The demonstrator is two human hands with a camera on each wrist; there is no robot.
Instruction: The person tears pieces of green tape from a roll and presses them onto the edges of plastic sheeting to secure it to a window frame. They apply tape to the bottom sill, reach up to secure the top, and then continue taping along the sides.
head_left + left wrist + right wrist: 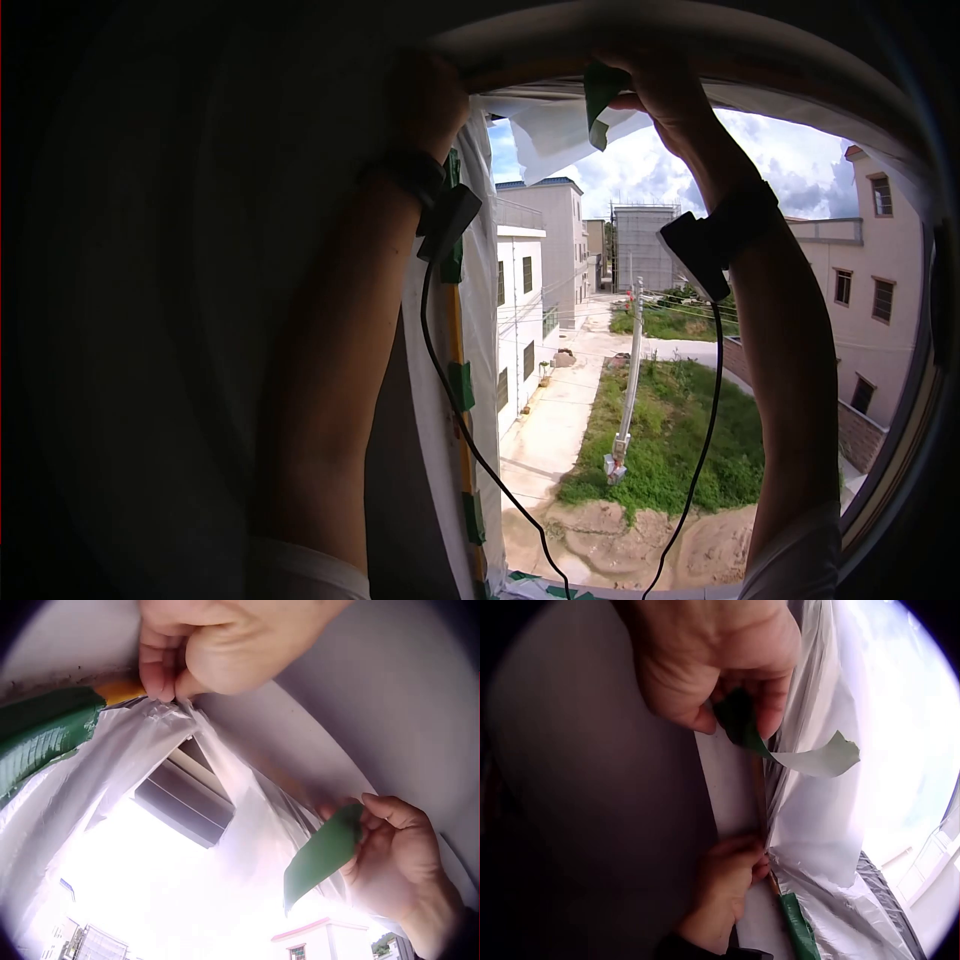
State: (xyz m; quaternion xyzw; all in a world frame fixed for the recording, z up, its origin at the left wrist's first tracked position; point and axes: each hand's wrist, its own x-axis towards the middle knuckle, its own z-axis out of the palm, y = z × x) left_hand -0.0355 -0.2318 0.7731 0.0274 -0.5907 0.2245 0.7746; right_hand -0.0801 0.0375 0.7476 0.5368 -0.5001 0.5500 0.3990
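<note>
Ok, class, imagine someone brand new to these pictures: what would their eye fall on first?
Probably the sunlit view framed by the dark surround, with its green grassy plot low in the middle. Next, the strip of green tape dangling from the raised right hand, then the pale plastic sheeting gathered under the left hand's fingers at the upper corner.
</note>
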